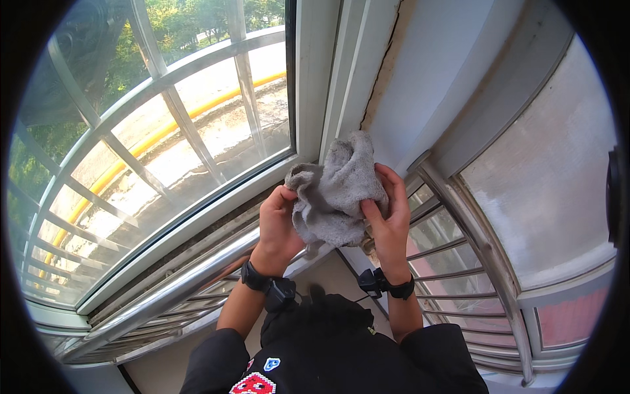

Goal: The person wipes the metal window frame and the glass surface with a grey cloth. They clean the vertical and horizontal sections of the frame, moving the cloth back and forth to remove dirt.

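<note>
A crumpled grey terry cloth (339,192) is held up between both hands, in front of the corner where the window frame meets the wall. My left hand (279,224) pinches its left edge between thumb and fingers. On the other side, my right hand (391,216) grips the cloth with the thumb in front and the fingers behind. Folds stand up at the top, and dark stains show on parts of the fabric. Some of the fingers are hidden behind it.
Left is a sliding window (197,123) with a white frame (315,88) and metal bars outside. A shiny metal handrail (197,276) runs below it. Another metal railing (472,231) stands at right, before a frosted pane (546,172). A long crack (384,64) runs down the wall edge.
</note>
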{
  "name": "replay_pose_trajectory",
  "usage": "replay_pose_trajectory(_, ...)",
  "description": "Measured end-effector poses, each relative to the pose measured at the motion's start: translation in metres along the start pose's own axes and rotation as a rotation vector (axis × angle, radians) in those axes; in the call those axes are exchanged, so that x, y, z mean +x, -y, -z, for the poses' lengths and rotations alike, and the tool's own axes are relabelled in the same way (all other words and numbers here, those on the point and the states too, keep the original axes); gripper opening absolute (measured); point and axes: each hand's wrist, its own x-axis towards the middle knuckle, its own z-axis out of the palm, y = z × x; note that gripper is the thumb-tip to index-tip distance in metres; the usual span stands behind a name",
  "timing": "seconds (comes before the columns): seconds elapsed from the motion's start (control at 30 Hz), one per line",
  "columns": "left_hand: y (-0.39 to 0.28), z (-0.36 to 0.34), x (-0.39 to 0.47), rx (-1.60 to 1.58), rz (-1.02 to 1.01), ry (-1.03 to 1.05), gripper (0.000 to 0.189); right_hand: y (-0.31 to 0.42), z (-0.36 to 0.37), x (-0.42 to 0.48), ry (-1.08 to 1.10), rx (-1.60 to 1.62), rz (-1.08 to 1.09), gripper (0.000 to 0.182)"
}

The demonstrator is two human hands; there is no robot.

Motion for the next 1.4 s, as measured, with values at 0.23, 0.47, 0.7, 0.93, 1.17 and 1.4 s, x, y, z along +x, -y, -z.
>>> replay_pose_trajectory(0.23,0.002,-0.026,-0.002,0.411,-0.085,-0.273,0.043,0.037,0.015,0.013,-0.217,-0.439,0.342,0.02)
replay_pose_trajectory(0.47,0.008,-0.038,0.0,1.125,0.12,-0.043,0.058,0.061,0.016,0.011,-0.107,-0.468,0.352,0.018)
replay_pose_trajectory(0.7,0.005,-0.031,-0.01,0.591,0.076,-0.035,0.053,0.059,0.054,0.001,-0.208,-0.816,0.098,0.022)
replay_pose_trajectory(0.93,0.009,-0.032,-0.014,0.532,0.116,-0.048,0.057,0.042,0.016,-0.03,-0.044,-0.793,0.348,0.039)
replay_pose_trajectory(1.17,-0.013,-0.027,-0.017,0.675,0.135,-0.129,0.052,0.031,0.044,-0.033,0.124,-0.467,-0.318,0.039)
replay_pose_trajectory(1.4,-0.001,-0.018,-0.015,1.544,-0.38,-0.246,0.026,0.039,0.028,-0.028,-0.053,0.186,-0.193,0.042)
